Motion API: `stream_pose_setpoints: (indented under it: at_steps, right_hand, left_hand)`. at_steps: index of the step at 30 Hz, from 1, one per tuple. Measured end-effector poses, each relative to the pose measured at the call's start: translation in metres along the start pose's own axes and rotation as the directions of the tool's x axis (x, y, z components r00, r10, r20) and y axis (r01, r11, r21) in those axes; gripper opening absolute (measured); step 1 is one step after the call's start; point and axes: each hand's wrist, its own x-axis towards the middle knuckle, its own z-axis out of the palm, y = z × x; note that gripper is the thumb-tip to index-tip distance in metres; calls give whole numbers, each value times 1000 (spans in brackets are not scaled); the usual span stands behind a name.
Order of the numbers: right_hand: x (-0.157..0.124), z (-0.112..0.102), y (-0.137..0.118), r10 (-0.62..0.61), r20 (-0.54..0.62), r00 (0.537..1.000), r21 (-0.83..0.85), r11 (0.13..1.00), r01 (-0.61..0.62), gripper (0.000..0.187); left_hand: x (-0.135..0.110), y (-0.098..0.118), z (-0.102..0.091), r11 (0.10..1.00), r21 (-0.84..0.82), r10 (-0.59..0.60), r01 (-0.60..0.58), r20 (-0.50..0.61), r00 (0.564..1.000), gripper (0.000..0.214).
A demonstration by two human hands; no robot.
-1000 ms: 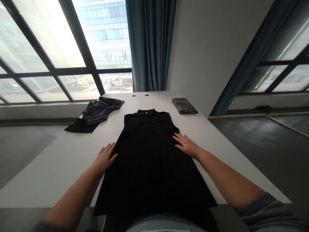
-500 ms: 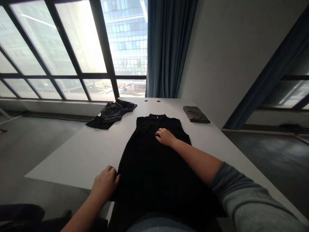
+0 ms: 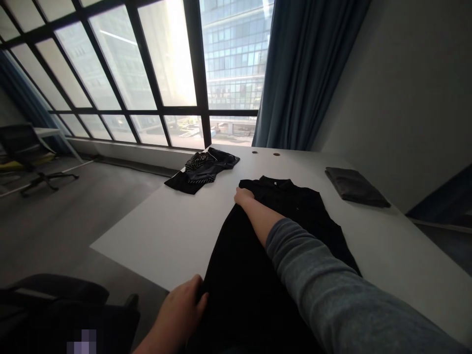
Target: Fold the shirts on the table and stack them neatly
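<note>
A black polo shirt [image 3: 239,265] lies spread on the white table [image 3: 158,231], its collar toward the window and its lower part near my body. My left hand [image 3: 184,302] is closed on the shirt's left edge near the hem, the fingers partly hidden behind the cloth. Reaching across the shirt, my right hand [image 3: 244,196] pinches its left edge just below the shoulder. My right forearm and grey sleeve cover part of the shirt's middle.
A crumpled dark garment with striped parts [image 3: 202,169] lies at the table's far left. A folded dark grey cloth [image 3: 357,187] is at the right. Two round holes mark the far end. A black chair [image 3: 55,305] stands at lower left.
My right hand has moved from the shirt's chest to its left edge by the shoulder and closed there. The left hand stays at the lower left edge. The view has turned left.
</note>
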Motion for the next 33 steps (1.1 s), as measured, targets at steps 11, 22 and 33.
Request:
stream_pose_setpoints:
  at_steps: [11,22,33]
  right_hand:
    - [9,-13,10,36,-116,993,-10,999,-37,35]
    - [-33,-53,107,60,-279,958,20,998,-56,43]
    - [-60,-21,147,131,-189,973,-13,991,-136,52]
  left_hand:
    - [-10,10,-5,965,-207,136,-158,-117,984,19]
    - [-26,76,-11,896,-106,425,-431,-77,902,46]
    - [14,139,12,767,38,639,-640,31,768,32]
